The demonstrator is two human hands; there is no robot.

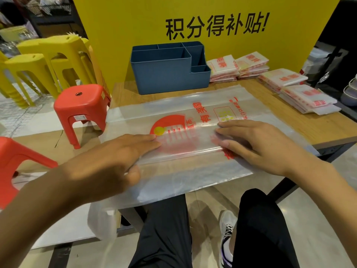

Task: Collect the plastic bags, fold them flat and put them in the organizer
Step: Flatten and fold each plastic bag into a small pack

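Note:
A large clear plastic bag (185, 113) with red print lies spread across the wooden table (318, 130), its near edge folded over into a flap. My left hand (116, 161) presses flat on the flap's left part, fingers straight, thumb at the fold's edge. My right hand (257, 144) lies flat on the flap's right part. The blue organizer (170, 74) with several empty compartments stands at the back of the table. Folded bags sit in stacks to its right: one (224, 68), another (253, 63), and more (307, 99) along the right edge.
A yellow sign board (193, 20) rises behind the table. Red stools (81, 109) and yellow stools (48, 60) stand to the left. My legs and a sneaker (228, 238) show below the table's near edge. A white bag (102, 221) hangs under the table's left corner.

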